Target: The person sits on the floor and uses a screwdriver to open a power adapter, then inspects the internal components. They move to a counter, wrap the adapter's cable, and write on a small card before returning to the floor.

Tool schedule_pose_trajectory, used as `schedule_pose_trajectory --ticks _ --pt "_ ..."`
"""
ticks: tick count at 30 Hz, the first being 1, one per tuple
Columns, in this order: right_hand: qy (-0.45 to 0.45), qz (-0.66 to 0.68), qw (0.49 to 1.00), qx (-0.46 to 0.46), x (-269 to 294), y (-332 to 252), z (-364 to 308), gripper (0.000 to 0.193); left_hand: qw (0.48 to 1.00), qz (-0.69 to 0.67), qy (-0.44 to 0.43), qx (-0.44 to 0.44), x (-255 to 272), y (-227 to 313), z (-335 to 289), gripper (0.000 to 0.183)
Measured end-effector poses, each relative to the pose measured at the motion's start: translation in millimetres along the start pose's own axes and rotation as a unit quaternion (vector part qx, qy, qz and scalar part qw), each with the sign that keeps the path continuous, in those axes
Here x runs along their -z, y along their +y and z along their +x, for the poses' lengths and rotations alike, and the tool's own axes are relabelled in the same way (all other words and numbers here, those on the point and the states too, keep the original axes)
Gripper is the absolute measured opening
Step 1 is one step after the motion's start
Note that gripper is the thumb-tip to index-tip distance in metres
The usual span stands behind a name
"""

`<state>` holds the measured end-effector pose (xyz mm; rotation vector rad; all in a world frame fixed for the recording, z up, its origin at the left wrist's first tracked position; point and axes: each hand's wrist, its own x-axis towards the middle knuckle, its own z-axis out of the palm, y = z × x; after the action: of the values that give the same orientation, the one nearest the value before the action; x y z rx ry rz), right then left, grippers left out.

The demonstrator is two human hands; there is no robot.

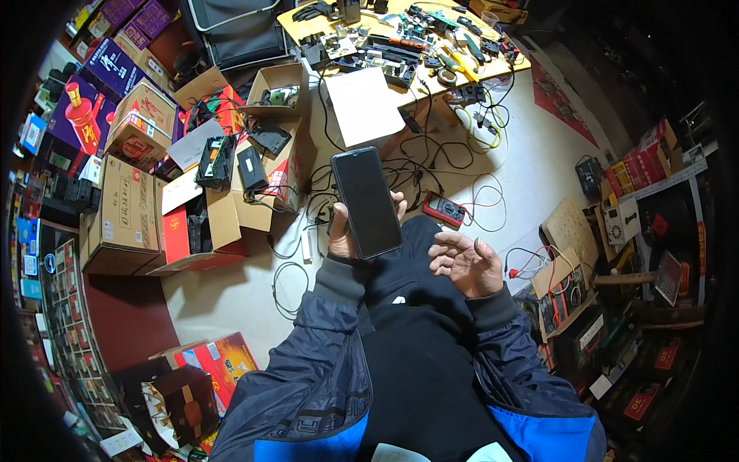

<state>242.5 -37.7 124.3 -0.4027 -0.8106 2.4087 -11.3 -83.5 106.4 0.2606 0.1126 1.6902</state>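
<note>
A smartphone [367, 202] with a dark, blank screen rests upright in my left hand [341, 233]. The thumb lies along its left edge, and fingertips curl round its right edge; the palm behind it is hidden. To the right of the phone, my right hand [465, 263] is held palm up, fingers loosely apart and slightly curled, with nothing in it. Beyond that hand, a red multimeter [444, 208] with leads lies on the floor. A white sheet [364, 106] hangs over the near edge of the work table just past the phone.
The yellow work table [504, 68] carries tools, tape and electronic parts. Tangled black cables [431, 154] cover the floor before it. Open cardboard boxes [281, 77] with devices stand at left, near a closed carton [123, 208]. A hammer [623, 279] and more boxes crowd the right side.
</note>
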Motion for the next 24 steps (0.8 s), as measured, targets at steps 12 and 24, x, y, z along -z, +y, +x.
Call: schedule_pose_trajectory --ticks 12,24 --pt "0.173 -0.301 0.933 0.094 -37 -15 11 0.038 0.995 0.010 0.033 0.094 20 -16 22 0.098" --pt "0.103 -0.661 0.725 0.162 -27 -3 81 0.044 0.994 0.003 0.068 0.086 63 -20 38 0.100"
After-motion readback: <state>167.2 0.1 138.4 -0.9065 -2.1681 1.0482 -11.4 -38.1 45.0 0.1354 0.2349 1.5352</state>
